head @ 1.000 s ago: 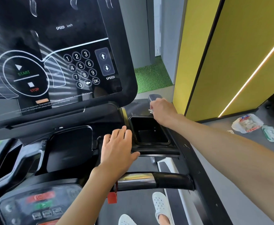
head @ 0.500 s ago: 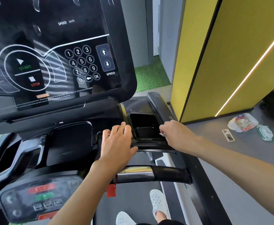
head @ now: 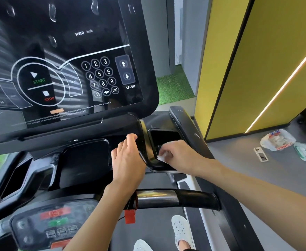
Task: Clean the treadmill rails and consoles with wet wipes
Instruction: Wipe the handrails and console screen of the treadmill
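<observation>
At centre frame the right hand (head: pixel 178 155) pinches a white wipe (head: pixel 161 157) against the cup tray (head: pixel 166 137) rim; the left hand (head: pixel 128 160) rests loose-fingered on the ledge just beside it. Upper left, the console (head: pixel 67 51) reads SPEED km/h, START, STOP, OK, digits 0–9.

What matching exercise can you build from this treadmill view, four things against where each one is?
Things:
1 wet wipe
2 phone
3 red clip
4 left hand

Places:
A on the grey floor
B hanging under the handlebar
C pinched in the right hand at the cup holder
D resting on the console beside the cup holder

Pairs: 1-C, 2-A, 3-B, 4-D.
</observation>
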`<action>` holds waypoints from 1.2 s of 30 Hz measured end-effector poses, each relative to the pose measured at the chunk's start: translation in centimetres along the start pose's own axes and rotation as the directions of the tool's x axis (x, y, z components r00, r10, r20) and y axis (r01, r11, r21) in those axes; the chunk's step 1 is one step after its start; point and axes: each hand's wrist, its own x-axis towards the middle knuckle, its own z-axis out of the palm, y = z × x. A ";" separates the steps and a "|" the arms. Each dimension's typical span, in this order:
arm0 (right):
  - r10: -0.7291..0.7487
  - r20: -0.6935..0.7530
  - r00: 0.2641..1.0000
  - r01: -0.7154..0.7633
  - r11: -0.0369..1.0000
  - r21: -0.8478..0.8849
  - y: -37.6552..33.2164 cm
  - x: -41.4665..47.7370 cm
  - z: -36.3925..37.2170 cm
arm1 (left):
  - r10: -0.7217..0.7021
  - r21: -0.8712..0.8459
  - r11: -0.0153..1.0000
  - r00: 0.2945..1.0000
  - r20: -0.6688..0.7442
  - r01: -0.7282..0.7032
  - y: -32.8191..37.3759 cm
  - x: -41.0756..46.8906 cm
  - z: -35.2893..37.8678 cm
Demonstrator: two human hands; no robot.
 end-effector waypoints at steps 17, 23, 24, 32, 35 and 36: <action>-0.393 0.021 0.919 0.382 0.880 -0.283 -3.4 5.8 1.8 | -0.043 0.042 0.998 0.997 -0.059 0.046 -0.6 0.1 0.3; -0.380 0.079 0.922 0.387 0.885 -0.261 -1.8 3.8 2.4 | -0.032 0.063 0.997 0.997 -0.075 0.037 -0.5 0.1 0.4; -0.388 0.109 0.915 0.403 0.873 -0.275 -1.4 3.2 2.3 | -0.036 0.062 0.997 0.997 -0.075 0.040 -0.5 0.1 0.4; -0.298 -0.052 0.953 0.290 0.949 -0.123 -1.2 2.9 1.1 | -0.030 0.081 0.996 0.999 -0.039 0.033 -0.3 0.0 0.3; -0.333 -0.030 0.943 0.327 0.937 -0.124 -2.5 3.5 1.8 | -0.024 0.083 0.996 0.999 -0.023 0.026 -0.3 0.0 0.2; -0.340 -0.017 0.940 0.334 0.932 -0.142 -2.7 3.5 2.1 | -0.024 0.081 0.996 1.000 -0.021 0.025 -0.3 0.0 0.2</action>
